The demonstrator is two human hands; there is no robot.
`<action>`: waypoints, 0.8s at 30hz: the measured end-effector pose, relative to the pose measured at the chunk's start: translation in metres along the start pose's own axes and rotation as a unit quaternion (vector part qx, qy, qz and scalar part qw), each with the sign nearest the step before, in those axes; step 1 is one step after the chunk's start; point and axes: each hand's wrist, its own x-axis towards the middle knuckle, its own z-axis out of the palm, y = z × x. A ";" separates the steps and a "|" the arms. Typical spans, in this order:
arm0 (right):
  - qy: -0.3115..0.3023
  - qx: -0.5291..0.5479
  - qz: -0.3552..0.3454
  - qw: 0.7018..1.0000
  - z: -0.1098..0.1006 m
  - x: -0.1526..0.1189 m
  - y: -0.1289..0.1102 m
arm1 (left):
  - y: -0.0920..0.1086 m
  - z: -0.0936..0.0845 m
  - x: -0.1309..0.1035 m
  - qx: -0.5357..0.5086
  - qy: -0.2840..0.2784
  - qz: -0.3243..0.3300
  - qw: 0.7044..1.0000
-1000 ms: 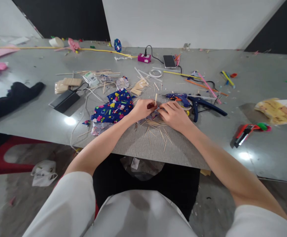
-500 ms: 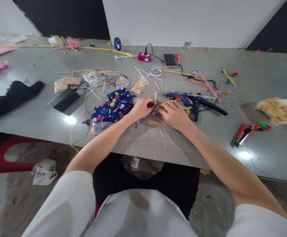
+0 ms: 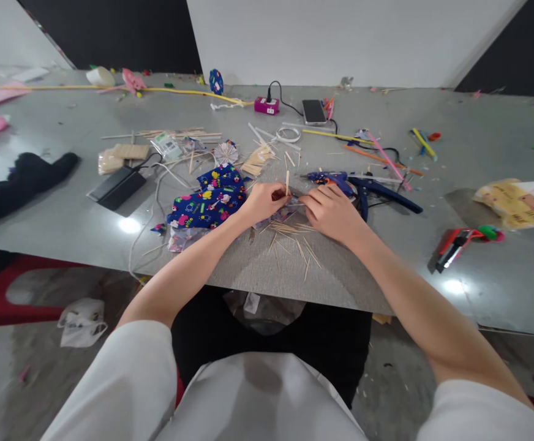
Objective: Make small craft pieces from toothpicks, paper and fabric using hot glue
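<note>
My left hand (image 3: 267,201) is closed in a pinch on a short wooden stick (image 3: 288,182) that stands upright from its fingertips. A little to its right, the fingers of my right hand (image 3: 329,208) are pinched together on something small and thin that I cannot make out. Between and below the hands lies a patterned scrap (image 3: 285,213), partly hidden. Thin toothpicks (image 3: 289,228) are scattered on the table just in front of me. Dark blue patterned fabric (image 3: 212,199) lies beside my left wrist. Beyond my right hand is a blue glue gun (image 3: 329,177).
Dark blue cutters (image 3: 386,193) lie right of the hands, with a red box cutter (image 3: 453,250) farther right. A black adapter (image 3: 117,187), white cable (image 3: 159,190) and wooden pieces (image 3: 258,160) are to the left and behind. A phone (image 3: 314,112) lies near a purple power block (image 3: 266,106).
My right hand has shifted slightly right, away from the left, widening the gap between them. The left hand keeps the upright stick in nearly the same place. The view has drifted a little.
</note>
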 end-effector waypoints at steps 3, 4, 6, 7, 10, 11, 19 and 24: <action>-0.006 0.014 0.001 1.000 0.001 -0.002 0.004 | 0.000 0.000 0.000 -0.006 -0.002 0.001 1.000; -0.007 0.013 -0.002 1.000 0.002 -0.002 0.005 | 0.000 0.000 0.000 -0.006 -0.002 0.001 1.000; -0.005 0.014 -0.006 1.000 0.002 -0.002 0.005 | 0.001 -0.001 -0.001 -0.006 -0.003 0.002 1.000; -0.002 0.018 -0.006 1.000 0.001 -0.002 0.005 | 0.001 -0.001 -0.001 -0.005 -0.004 0.003 1.000; 0.007 0.052 -0.001 0.999 -0.002 -0.001 0.003 | 0.002 -0.001 -0.001 -0.004 -0.006 0.000 1.000; 0.009 0.064 0.003 0.998 -0.002 -0.001 0.003 | 0.002 -0.001 -0.001 -0.004 -0.006 -0.001 1.000; 0.022 0.072 0.015 0.997 -0.002 -0.002 0.005 | 0.002 -0.001 -0.001 0.005 -0.006 0.005 1.000; 0.032 0.099 0.036 0.994 -0.003 -0.005 0.009 | 0.002 -0.002 0.000 0.002 0.008 0.002 1.000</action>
